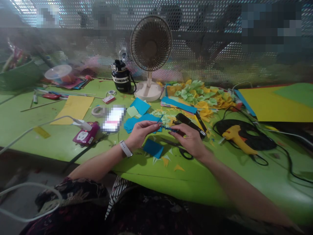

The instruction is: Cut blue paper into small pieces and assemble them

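The left hand [144, 131] and right hand [189, 138] both pinch a small blue piece [167, 128]; scissors [181, 149] lie near the right hand, a blue square [153, 148] near the left.

Quantities in view are as follows: one left hand [143, 132], one right hand [189, 138], one wristband [126, 149], one blue twist [167, 128], one fan [151, 45], one bottle [121, 79], one phone [113, 120], one glue gun [241, 140], one pair of scissors [180, 148], one purple socket [83, 136], one plug [83, 125], one tub [60, 75], and two large yellow sheets [74, 106]. Blue sheets [153, 148] number at least four, some overlapping. Green and yellow cutouts [205, 94] number well over a dozen; overlap prevents an exact count.
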A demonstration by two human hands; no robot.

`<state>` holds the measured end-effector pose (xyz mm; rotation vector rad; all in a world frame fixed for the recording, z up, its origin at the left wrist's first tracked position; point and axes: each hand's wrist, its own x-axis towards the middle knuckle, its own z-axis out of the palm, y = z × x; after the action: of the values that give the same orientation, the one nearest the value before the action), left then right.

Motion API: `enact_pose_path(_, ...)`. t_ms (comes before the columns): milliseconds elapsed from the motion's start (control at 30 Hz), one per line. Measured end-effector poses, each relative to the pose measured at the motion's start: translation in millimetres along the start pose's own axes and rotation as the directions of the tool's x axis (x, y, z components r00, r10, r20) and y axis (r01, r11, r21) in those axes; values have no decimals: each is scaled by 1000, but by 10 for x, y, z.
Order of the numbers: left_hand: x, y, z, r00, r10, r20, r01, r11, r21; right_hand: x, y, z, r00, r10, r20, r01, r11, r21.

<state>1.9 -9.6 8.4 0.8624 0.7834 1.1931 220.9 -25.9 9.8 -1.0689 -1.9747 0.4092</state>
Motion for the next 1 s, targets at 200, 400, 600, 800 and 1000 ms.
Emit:
enact_pose_path(200, 17, -5, -8, 999, -16, 28, 16, 1000, -9, 8, 1, -1, 1000, 18, 23, -19, 999, 33)
enact_pose_path(400, 7, -13, 5, 999, 44, 1, -44, 999, 23, -8, -36, 23, 992, 92, 85, -95, 995, 35)
enact_pose_path(600, 2, -8, 21, 994, 106, -35, -104, 994, 44, -54, -143, 38, 979, 146, 140, -145, 989, -16)
enact_pose_path(800, 3, -17, 8, 991, 133, -20, -131, 989, 71, -64, -122, 56, 994, 69, 80, -62, 995, -79)
enact_pose_path(1000, 2, -28, -4, 989, 149, -14, -147, 985, 84, -84, -86, 81, 999, -23, 41, 27, 994, -108)
